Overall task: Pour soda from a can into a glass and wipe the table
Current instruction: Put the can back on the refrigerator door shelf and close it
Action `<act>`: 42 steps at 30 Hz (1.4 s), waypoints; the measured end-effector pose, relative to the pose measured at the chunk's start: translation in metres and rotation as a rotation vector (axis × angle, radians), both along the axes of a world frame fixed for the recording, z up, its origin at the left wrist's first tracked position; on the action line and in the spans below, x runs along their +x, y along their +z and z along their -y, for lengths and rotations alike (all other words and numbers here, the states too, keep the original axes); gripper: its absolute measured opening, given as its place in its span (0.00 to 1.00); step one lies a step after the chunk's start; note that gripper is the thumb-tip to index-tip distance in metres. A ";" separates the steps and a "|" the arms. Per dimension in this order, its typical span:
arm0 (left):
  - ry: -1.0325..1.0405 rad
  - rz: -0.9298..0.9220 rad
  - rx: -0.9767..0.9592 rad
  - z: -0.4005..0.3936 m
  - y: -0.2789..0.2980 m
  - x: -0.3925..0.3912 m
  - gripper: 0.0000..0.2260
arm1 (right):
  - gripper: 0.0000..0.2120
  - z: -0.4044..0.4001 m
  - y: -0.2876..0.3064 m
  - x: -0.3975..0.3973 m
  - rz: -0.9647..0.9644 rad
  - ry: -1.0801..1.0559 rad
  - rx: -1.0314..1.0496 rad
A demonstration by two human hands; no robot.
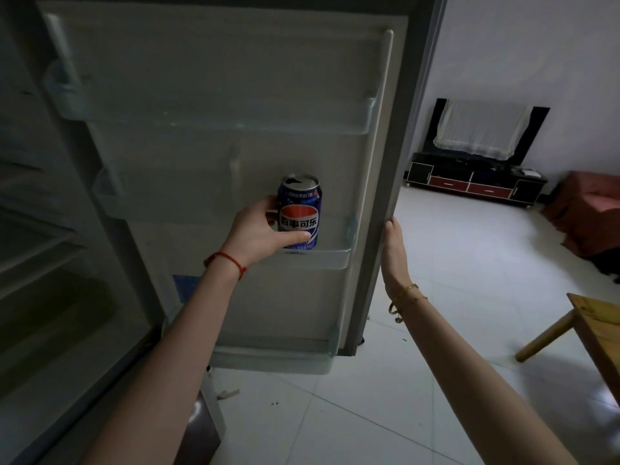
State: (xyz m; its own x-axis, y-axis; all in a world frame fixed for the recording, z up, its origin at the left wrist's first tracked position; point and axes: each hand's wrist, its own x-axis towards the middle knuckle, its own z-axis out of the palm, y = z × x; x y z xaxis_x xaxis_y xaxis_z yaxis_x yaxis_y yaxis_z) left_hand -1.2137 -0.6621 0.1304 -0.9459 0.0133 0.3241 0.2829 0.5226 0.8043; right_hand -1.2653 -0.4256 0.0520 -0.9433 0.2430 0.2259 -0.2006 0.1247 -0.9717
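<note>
1. Left hand [260, 229] wraps a blue Pepsi can [299, 213], upright at frame centre, over a fridge door shelf [330, 258].
2. Right hand [394, 253], fingers straight and together, presses the fridge door [375, 213] edge.

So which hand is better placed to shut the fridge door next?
Right. The right hand lies flat against the outer edge of the door, fingers straight, so it could likely swing it closed. The left hand is busy gripping the can.

Dim room, pale tiled floor [419, 380]
White wall [536, 45] at one o'clock; low black cabinet [476, 184] at two; wooden table [600, 333] at four.
</note>
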 end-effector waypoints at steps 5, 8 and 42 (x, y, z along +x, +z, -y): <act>-0.012 0.041 -0.024 0.001 -0.007 -0.007 0.27 | 0.38 0.001 -0.003 -0.004 0.019 -0.015 -0.013; -0.020 0.055 -0.036 0.001 -0.007 -0.007 0.26 | 0.37 0.000 -0.003 -0.002 0.004 -0.014 -0.009; 0.513 -0.151 0.080 -0.098 -0.077 0.166 0.25 | 0.33 -0.043 -0.010 0.073 -0.105 0.257 0.084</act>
State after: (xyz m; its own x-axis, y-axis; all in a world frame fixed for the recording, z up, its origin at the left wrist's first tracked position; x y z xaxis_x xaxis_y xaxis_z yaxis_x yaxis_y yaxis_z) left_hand -1.0474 -0.5638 0.0530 -0.7672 -0.4682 0.4385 0.1234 0.5630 0.8172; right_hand -1.1922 -0.3826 0.0422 -0.9420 -0.0247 0.3348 -0.3349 0.1358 -0.9324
